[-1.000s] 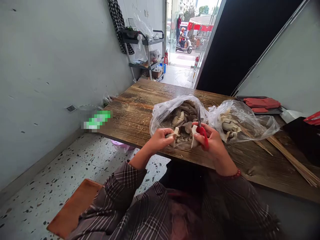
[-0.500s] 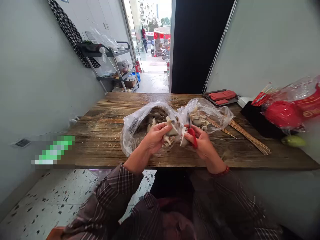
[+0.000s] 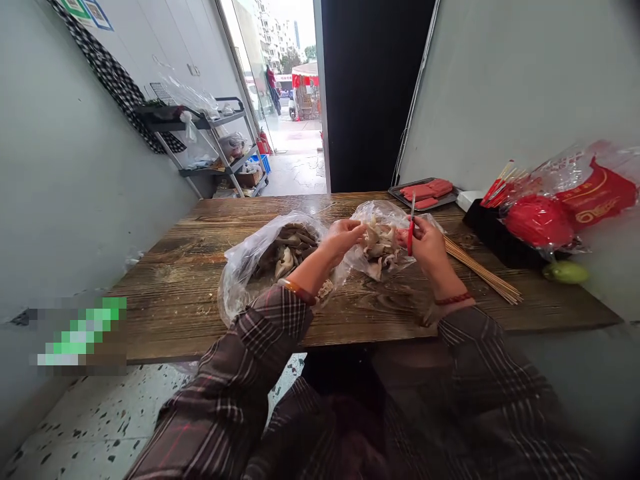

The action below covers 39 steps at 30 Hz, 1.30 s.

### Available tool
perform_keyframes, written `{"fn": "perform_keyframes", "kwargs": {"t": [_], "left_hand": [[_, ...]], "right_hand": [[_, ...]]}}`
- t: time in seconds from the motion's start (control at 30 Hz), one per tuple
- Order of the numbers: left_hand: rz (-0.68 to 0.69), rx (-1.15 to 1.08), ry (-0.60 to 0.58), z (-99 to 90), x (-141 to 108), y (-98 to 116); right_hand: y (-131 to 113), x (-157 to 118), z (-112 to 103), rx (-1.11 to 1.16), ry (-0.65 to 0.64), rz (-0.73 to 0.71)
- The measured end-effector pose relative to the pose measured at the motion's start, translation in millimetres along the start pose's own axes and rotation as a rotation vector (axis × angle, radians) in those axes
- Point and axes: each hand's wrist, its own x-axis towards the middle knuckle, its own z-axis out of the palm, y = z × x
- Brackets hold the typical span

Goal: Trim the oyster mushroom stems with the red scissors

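Observation:
My right hand (image 3: 429, 241) is closed around red-handled scissors (image 3: 411, 237), their blades pointing up. Its fingertips are at the right side of the right plastic bag (image 3: 357, 257), which holds torn pieces of oyster mushroom (image 3: 379, 241). On the opposite side of those pieces, my left hand (image 3: 344, 239) has its fingers pinched together at the bag's mouth; whether they grip mushroom or plastic cannot be made out. To the left, partly behind my left forearm, an open plastic bag (image 3: 245, 257) contains larger grey-brown oyster mushrooms (image 3: 295, 247).
Bamboo skewers (image 3: 483, 270) lie right of the bags on the wooden table (image 3: 170, 287). Behind them is a dark tray (image 3: 400, 193) with reddish-pink strips (image 3: 427, 192). A black box (image 3: 493, 233), red plastic packaging (image 3: 543, 223) and a green fruit (image 3: 567, 271) are at the right.
Both hands have moved from between the bags to the right bag. The mushroom pieces each hand held are no longer distinct. The scissors moved right with my right hand; the view shifted slightly.

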Motion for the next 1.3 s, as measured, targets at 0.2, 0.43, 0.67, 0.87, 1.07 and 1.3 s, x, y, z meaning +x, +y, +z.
{"fn": "perform_keyframes", "kwargs": {"t": [0.2, 0.43, 0.67, 0.87, 1.07, 1.3], "left_hand": [[-0.027, -0.094, 0.069, -44.5, -40.2, 24.6], [0.000, -0.073, 0.336, -130.6, -107.9, 33.8], [0.003, 0.275, 0.402, -158.4, -157.8, -2.9], [0.126, 0.996, 0.332, -158.1, -168.5, -25.3], [0.057, 1.175, 0.208, -164.6, -167.0, -42.1], [0.054, 0.956, 0.161, -168.4, -177.8, -55.0]], "right_hand": [[2.7, -25.6, -5.0, 0.074, 0.055, -0.025], [-7.3, -100.1, 26.0, 0.171, -0.056, 0.069], [21.7, -159.3, 62.1, 0.207, -0.232, 0.240], [34.7, -168.3, 60.6, 0.043, -0.323, 0.189], [34.6, -169.9, 60.3, -0.003, -0.374, 0.176], [31.2, -169.7, 61.5, -0.022, -0.386, 0.173]]}}
